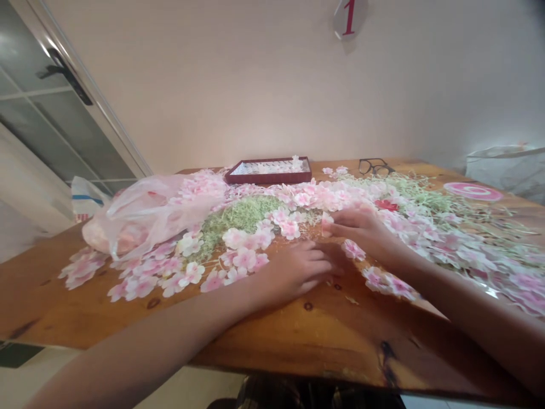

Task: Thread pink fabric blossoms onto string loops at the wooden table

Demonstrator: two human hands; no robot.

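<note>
Resting hand: left hand point(298, 270), lower centre of the frame, lies palm down on the brown wooden table point(298, 335), fingers loosely curled toward the right, holding nothing.
Pinching hand: right hand point(361, 227), just above it, fingertips closed on a small pale pink fabric petal point(327, 222).
Petal: centre of the frame, soft, flat, pale; its long axis cannot be told.
Heap: pink-and-white fabric blossoms point(255, 250) and green shredded stems point(242, 216) spread across mid-frame.
Bag: clear plastic bag point(145, 213), centre left.
Farthest: dark red shallow tray point(268, 170), black-rimmed glasses point(374, 166).
</note>
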